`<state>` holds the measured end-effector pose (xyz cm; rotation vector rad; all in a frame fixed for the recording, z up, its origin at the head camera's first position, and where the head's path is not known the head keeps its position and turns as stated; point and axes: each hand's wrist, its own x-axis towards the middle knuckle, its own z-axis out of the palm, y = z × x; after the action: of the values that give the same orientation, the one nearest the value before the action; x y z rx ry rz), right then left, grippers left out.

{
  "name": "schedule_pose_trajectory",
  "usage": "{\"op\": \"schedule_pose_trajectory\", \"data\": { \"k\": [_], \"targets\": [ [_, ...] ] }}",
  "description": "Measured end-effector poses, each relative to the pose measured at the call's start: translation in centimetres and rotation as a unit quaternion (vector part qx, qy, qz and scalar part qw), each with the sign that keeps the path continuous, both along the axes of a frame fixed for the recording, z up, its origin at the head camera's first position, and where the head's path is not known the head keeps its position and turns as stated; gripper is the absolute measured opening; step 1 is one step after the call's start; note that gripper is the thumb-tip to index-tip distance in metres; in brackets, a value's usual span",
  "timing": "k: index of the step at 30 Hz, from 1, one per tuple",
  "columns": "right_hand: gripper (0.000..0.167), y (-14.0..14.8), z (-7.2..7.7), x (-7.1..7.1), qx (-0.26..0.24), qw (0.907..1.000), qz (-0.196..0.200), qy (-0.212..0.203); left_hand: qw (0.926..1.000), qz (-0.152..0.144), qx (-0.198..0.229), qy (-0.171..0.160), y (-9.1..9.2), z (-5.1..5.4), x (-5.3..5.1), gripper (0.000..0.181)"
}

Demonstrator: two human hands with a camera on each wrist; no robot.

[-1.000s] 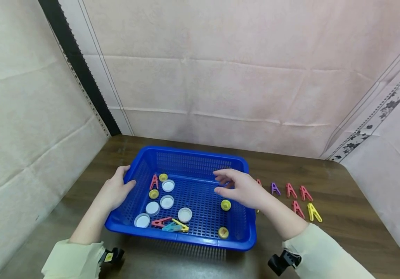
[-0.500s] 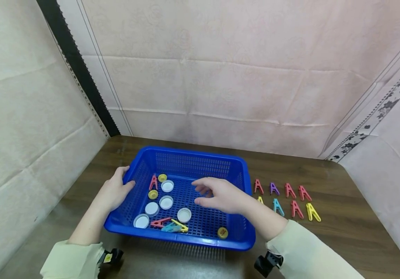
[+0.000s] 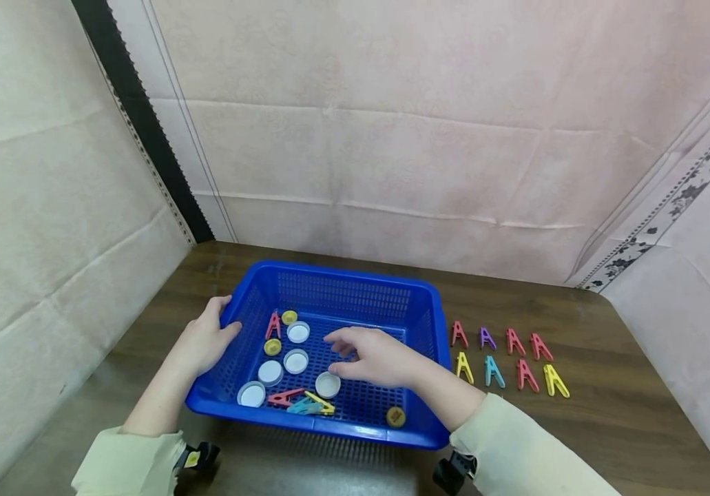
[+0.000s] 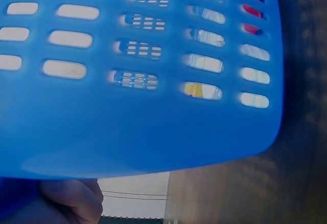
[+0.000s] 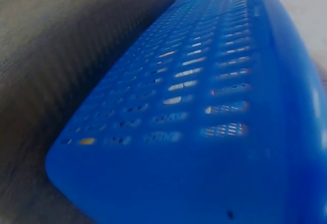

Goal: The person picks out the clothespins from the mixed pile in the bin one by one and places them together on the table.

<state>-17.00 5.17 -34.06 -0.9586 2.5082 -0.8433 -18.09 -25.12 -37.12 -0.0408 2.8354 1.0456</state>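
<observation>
A blue plastic basket (image 3: 355, 272) with slotted walls stands on the table. My left hand (image 3: 204, 339) grips its left rim, thumb on the inner side; in the left wrist view, fingers (image 4: 76, 198) curl at the rim. Over the basket's middle hovers my right hand (image 3: 374, 358), fingers loosely bent and apart from the thumb, with nothing visible between them. Just below it lies a white bottle cap (image 3: 328, 385). More white caps (image 3: 270, 373) and yellow caps (image 3: 273, 346) lie at the left. Red (image 3: 285, 397), blue (image 3: 305, 406) and yellow clothespins (image 3: 320, 401) cluster near the front wall.
Two rows of coloured clothespins (image 3: 492, 370) lie on the wooden table (image 3: 609, 427) right of the basket. A lone yellow cap (image 3: 395, 417) sits in the basket's front right corner. Pale cloth (image 3: 355, 138) hangs behind and at both sides.
My right hand has moved left and slightly down, from the basket's right side to its middle. Clothespins on the table have come out from behind the arm. The left hand keeps its place.
</observation>
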Motion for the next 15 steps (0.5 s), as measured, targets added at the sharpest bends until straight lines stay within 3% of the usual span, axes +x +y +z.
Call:
{"op": "schedule_pose_trajectory", "data": {
  "k": [7,15],
  "targets": [
    [0.046,-0.8,-0.6,-0.1,0.03,0.9995,0.008,-0.008,1.0,0.0,0.001,0.005,0.0,0.0,-0.1,0.061],
    [0.046,-1.9,-1.7,-0.1,0.088,0.9949,0.047,-0.013,1.0,-0.001,0.002,0.004,0.0,-0.1,0.0,0.061]
  ]
}}
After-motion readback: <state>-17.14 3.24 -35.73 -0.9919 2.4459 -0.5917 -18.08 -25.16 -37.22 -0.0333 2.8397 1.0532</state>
